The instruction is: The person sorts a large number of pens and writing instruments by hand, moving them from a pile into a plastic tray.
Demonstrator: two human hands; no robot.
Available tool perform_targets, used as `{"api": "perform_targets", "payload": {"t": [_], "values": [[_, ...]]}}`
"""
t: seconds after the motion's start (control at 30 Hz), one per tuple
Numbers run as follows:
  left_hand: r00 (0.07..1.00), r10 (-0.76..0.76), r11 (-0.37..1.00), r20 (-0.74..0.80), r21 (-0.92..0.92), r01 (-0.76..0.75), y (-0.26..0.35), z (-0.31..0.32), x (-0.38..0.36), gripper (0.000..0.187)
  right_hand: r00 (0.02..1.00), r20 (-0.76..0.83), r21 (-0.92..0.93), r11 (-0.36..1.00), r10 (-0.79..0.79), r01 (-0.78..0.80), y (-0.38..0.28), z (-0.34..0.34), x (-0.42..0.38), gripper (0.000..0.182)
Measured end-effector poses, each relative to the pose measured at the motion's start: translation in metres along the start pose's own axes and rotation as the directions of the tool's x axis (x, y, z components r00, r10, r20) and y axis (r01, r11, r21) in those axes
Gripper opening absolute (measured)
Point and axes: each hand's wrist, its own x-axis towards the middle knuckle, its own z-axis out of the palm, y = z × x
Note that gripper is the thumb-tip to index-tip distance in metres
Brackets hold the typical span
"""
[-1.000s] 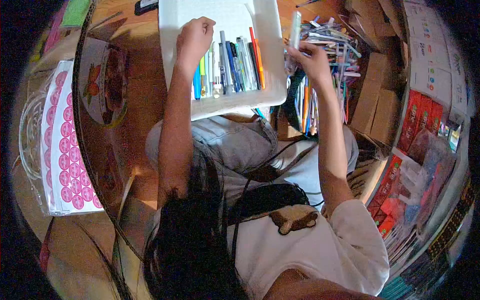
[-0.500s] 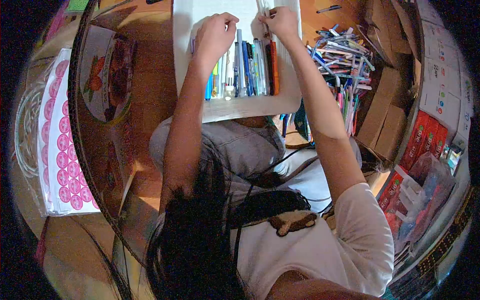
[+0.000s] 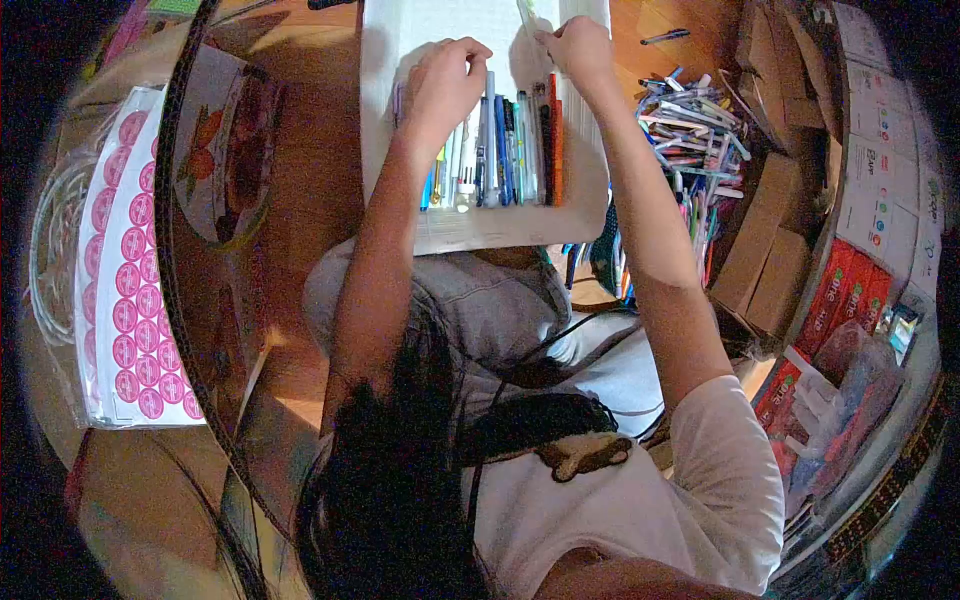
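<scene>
Head view, looking down over a dark fall of hair and a white shirt: white tray (image 3: pixel 480 225) resting on the lap, filled with a row of pens (image 3: pixel 500 150) lying side by side, blue, white, green, black and orange.

Risk first. Tray balanced on the knees rather than on a worktop, so likely to tip toward the body if either arm leans on its near edge; pens round-bodied and loose, so apt to roll out of line or off the tray at a small tilt. Row already packed tight, so a pen pressed in at the right end could nudge its neighbours askew.

Left hand (image 3: pixel 445 85) curled over the tops of the pens at the left part of the row, fingers bent and close together, resting on or gripping the pen ends; cannot tell whether one pen is actually pinched.

Right hand (image 3: pixel 580 48) at the far right end of the tray, fingers pressed together around a slim pale pen (image 3: pixel 527 18) angled up and away past the tray's far edge.

To the right, a loose heap of pens (image 3: pixel 690 120) beside cardboard boxes (image 3: pixel 765 240). To the left, a sheet of pink round stickers (image 3: pixel 135 270).
</scene>
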Motion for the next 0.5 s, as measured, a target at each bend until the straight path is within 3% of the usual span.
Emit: {"api": "perform_targets", "payload": {"t": [0.23, 0.33, 0.5], "values": [[1.000, 0.016, 1.000, -0.019, 0.015, -0.016, 0.000, 0.001, 0.000, 0.019, 0.998, 0.014, -0.147, 0.987, 0.069, -0.066, -0.009, 0.005, -0.006, 0.040], [1.000, 0.013, 1.000, -0.017, 0.005, -0.012, 0.001, 0.001, -0.001, 0.020, 0.996, 0.082, -0.129, 0.990, -0.044, 0.055, -0.003, 0.001, -0.009, 0.038], [0.999, 0.031, 0.999, -0.015, 0.025, -0.030, -0.002, 0.002, 0.000, 0.020, 0.996, 0.079, -0.135, 0.990, -0.040, 0.051, 0.003, 0.008, -0.013, 0.035]]}}
